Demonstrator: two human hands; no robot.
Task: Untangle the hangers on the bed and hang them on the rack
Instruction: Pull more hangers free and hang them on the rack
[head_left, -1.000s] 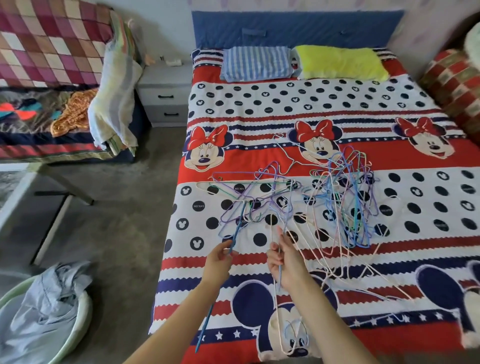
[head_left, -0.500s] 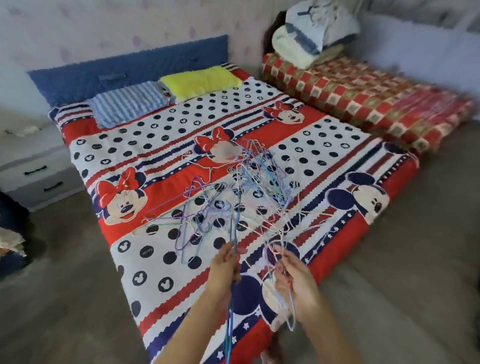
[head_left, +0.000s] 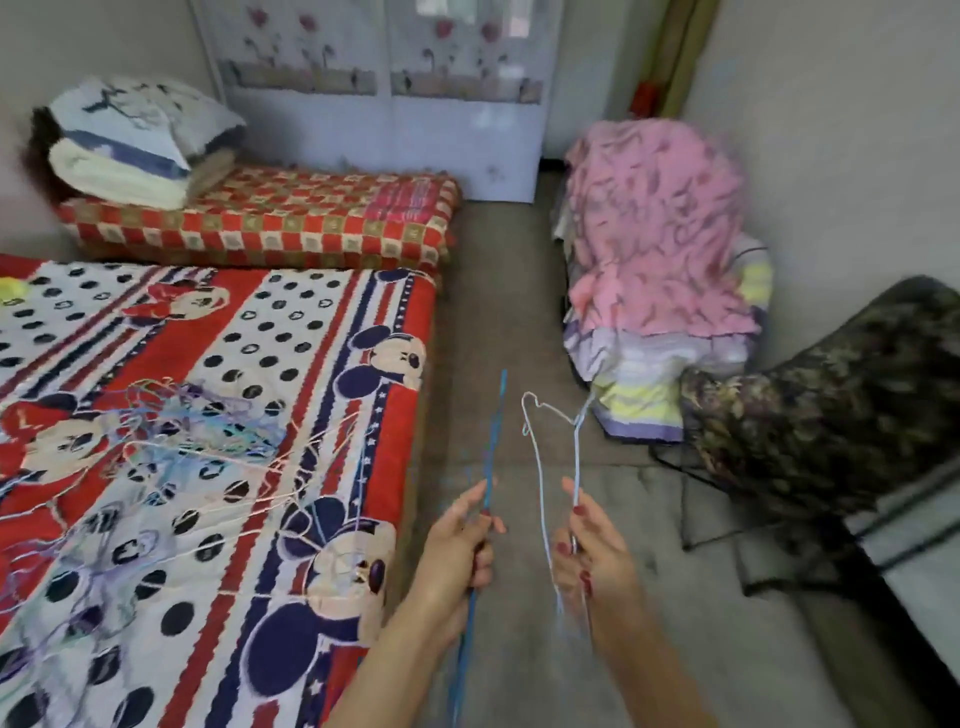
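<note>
Both hangers now off the bed (head_left: 395, 291), blue hanger (head_left: 492, 441) in left grip (head_left: 457, 545), pale hanger (head_left: 558, 447) in right grip (head_left: 592, 551)

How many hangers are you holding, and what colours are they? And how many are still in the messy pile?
Blue hanger, in the left hand: 1
White hanger, in the right hand: 1
Total held: 2
Tangled pile on the bed: too knotted and blurred to count.
</note>
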